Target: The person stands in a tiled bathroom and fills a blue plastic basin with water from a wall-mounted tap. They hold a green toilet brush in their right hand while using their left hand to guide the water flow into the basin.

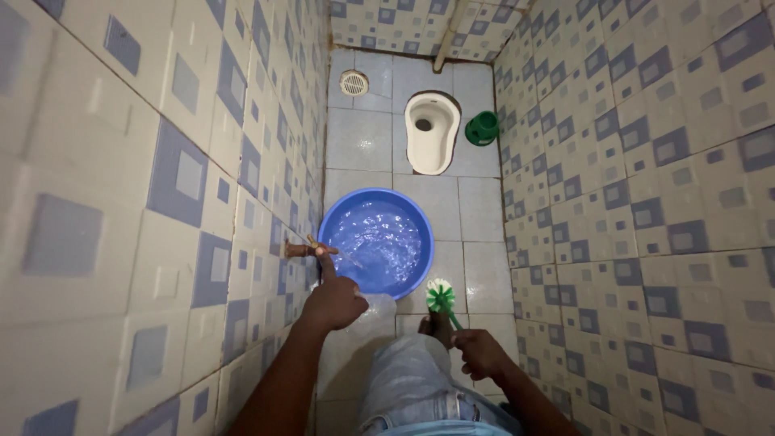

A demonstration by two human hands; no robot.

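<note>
1. The left hand [333, 301] reaches to the tap [305, 249] on the left wall, forefinger touching its handle.
2. The right hand [479, 353] is clenched round a green toilet brush [441, 298] (bristles up), just right of the blue basin [376, 240] holding water.
3. A squat toilet [430, 132] lies far.

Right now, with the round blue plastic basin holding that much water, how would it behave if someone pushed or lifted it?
The round blue plastic basin looks well filled with rippling water, so it is probably heavy and would slosh if pushed. Its thin plastic wall may flex when lifted by the rim. On the grey floor tiles, it would likely slide rather than tip.
</note>
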